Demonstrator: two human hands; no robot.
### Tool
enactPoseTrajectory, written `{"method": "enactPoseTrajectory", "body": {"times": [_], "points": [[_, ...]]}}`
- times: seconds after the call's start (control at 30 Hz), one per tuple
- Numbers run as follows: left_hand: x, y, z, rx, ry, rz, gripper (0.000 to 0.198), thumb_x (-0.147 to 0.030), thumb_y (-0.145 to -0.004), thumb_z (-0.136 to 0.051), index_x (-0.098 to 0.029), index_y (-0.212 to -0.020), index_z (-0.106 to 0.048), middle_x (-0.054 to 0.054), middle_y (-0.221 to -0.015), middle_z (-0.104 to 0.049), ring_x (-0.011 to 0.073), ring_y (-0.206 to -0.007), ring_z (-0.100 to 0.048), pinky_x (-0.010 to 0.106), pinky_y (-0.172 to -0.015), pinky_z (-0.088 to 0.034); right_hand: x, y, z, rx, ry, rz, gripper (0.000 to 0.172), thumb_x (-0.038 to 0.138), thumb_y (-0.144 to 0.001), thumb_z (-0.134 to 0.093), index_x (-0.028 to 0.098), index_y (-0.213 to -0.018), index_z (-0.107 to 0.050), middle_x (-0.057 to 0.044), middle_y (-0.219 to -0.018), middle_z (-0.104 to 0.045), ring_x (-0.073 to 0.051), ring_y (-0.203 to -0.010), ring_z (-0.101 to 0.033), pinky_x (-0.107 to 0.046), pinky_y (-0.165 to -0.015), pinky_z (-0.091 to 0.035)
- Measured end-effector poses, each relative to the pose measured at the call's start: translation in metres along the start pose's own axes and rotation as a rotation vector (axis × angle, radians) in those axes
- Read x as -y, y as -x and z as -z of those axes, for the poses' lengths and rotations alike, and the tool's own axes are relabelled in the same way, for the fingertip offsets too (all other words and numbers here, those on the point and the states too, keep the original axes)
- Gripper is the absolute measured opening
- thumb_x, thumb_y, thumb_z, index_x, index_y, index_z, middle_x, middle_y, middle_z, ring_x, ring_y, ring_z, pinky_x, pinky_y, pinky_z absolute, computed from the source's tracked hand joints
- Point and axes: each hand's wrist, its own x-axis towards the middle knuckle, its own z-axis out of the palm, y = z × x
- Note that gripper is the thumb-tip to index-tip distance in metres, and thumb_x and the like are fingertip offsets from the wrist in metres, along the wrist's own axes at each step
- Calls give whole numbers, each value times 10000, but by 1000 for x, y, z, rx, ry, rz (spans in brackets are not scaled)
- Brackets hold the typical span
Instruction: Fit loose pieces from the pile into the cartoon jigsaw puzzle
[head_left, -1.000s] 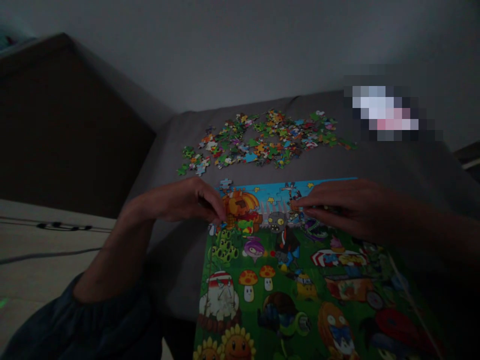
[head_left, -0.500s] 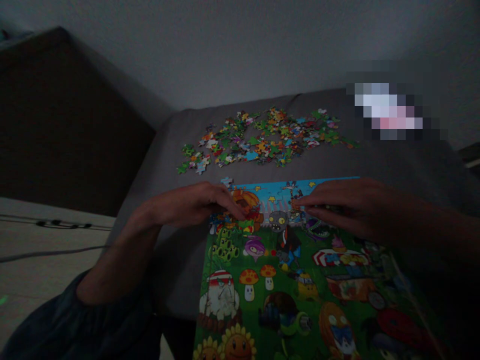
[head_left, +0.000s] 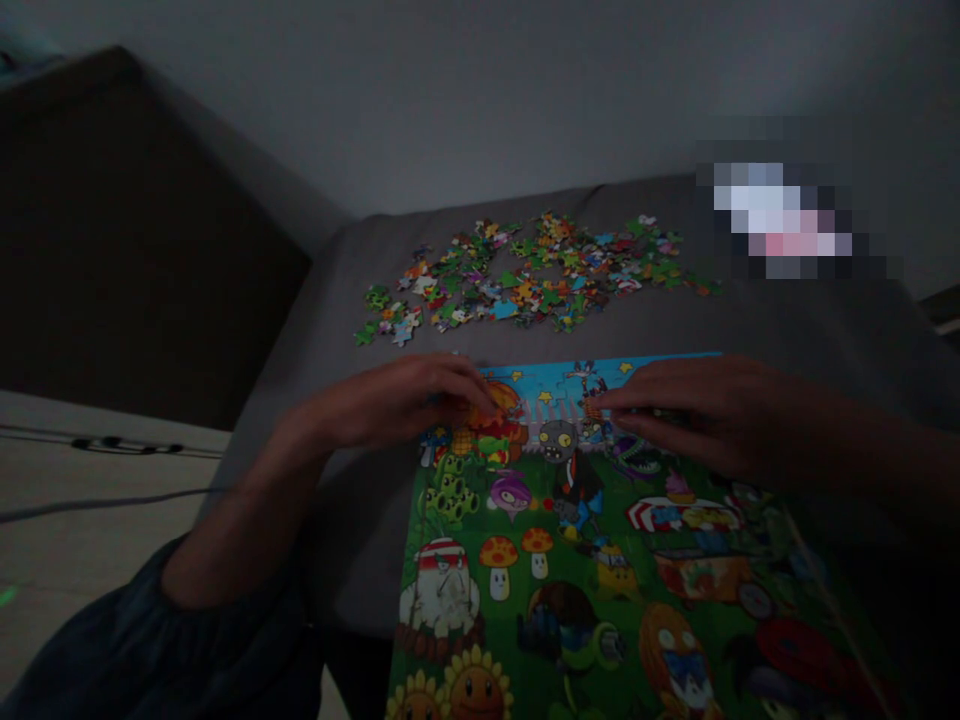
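A colourful cartoon jigsaw puzzle point(head_left: 517, 600) lies in front of me, with a blue sky strip along its top edge. My left hand point(head_left: 405, 400) reaches over the puzzle's upper left corner, its bent fingers resting on the orange pumpkin picture. No piece shows in those fingers, and what lies beneath the hand is hidden. From the right, my right hand point(head_left: 690, 410) lies on the upper part of the board. Its fingers are stretched out, with the tips near the top middle and a gap between the fingers and the thumb.
Many loose jigsaw pieces point(head_left: 525, 275) are spread beyond the puzzle on the grey padded surface point(head_left: 315, 330). A pale wall point(head_left: 420, 100) stands behind it. At left are a dark piece of furniture point(head_left: 135, 240) and cables point(head_left: 120, 503). A blurred patch point(head_left: 780, 220) covers something at upper right.
My left hand has shifted slightly up along the board, its fingertips moving from below the pumpkin onto it. The piece jutting past the top left edge is now covered. My right hand stays in place.
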Motion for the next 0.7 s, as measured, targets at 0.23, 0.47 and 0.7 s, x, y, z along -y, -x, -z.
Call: {"method": "enactPoseTrajectory", "body": {"times": [0.23,0.47,0.7], "points": [[1,6,5,-72,-215,139,268,-387,-979,-773,-309,-1235,-784,32,-1171,-779,215,-1072,-726,327,-970,-555,0,0,1,0,13,5,310,241,-1072,-515,199,-1215,-786,-91,-1094,-835,-227,-922,-801,-353,-772,-608],[1,7,7,-23,-76,10,306,-161,-1016,-647,-326,-1231,-790,0,-1241,-809,171,-1147,-728,295,-1011,-550,1,-1,2,1,-22,-15,297,227,-1047,-556,243,-1219,-797,-71,-1079,-838,-222,-904,-798,-343,-766,-602],[1,3,2,-67,-51,30,344,-218,-1002,-723,-302,-1334,-744,39,-1289,-785,189,-1151,-717,302,-1001,-548,1,-1,2,-8,-16,-2,296,237,-1061,-536,222,-1211,-791,-80,-1058,-837,-207,-863,-790,-332,-751,-593]]}}
